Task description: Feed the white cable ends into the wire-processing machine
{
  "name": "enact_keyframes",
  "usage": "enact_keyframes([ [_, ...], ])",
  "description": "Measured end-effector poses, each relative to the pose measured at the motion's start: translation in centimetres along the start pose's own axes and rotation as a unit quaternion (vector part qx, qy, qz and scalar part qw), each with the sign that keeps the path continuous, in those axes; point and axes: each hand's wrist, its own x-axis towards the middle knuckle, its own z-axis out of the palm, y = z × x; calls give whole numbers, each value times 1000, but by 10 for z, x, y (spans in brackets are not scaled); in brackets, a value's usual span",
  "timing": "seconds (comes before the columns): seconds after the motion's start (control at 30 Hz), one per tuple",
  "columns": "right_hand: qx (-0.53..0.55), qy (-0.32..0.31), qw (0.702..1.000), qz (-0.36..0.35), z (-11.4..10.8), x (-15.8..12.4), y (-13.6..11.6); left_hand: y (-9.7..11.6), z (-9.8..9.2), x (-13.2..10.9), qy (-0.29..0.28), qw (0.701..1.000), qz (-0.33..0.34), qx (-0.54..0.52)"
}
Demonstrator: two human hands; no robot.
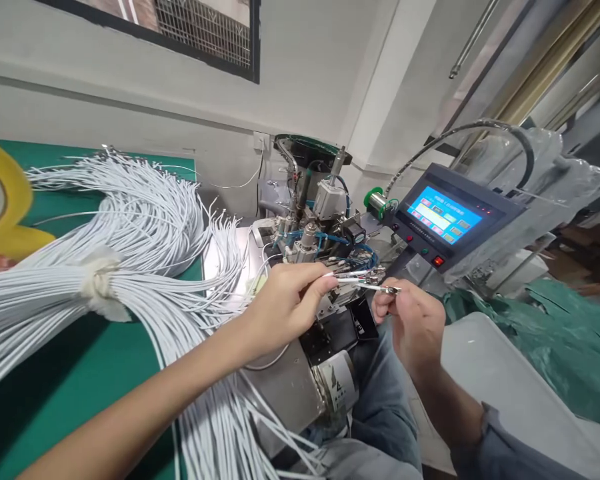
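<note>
My left hand (300, 300) pinches white cables (353, 277) between thumb and fingers, their ends pointing right. My right hand (415, 317) is closed on a small metal connector (391, 290) at the end of one white cable. Both hands are in front of a bench machine (313, 233) with metal cylinders and blue air tubes. To the left lies a large bundle of white cables (150, 220), tied at one place with a pale band (103, 283). Many of its strands run under my left forearm and hang toward the floor.
A control screen (443, 213) stands right of the machine, with a green-flanged solder spool (377, 200) beside it. Yellow tape rolls (17, 200) sit at the far left on the green table mat (40, 373). A white tray (500, 387) and green sheeting (570, 327) are at right.
</note>
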Motion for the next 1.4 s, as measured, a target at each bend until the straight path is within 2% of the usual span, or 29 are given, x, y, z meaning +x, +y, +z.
enact_keyframes([
  [0.1,-13,19,1000,21,-1,1,3,0,1,0,-17,1000,-8,12],
  [0.2,-27,9,999,32,-5,2,3,0,2,0,-23,1000,-10,16],
  [0.57,-97,-6,995,17,-5,1,-4,-4,5,0,-36,999,-27,14],
  [0.77,-99,-11,994,37,-10,15,-9,-5,6,-3,-30,999,-19,40],
  [0.97,-139,-60,987,55,-9,29,-17,-5,6,-3,-60,998,12,34],
  [1.2,-119,-70,988,75,-9,31,-16,-5,6,-1,-87,996,20,30],
  [1.4,-104,-62,989,83,-8,31,-13,-7,7,-3,-77,997,9,28],
])
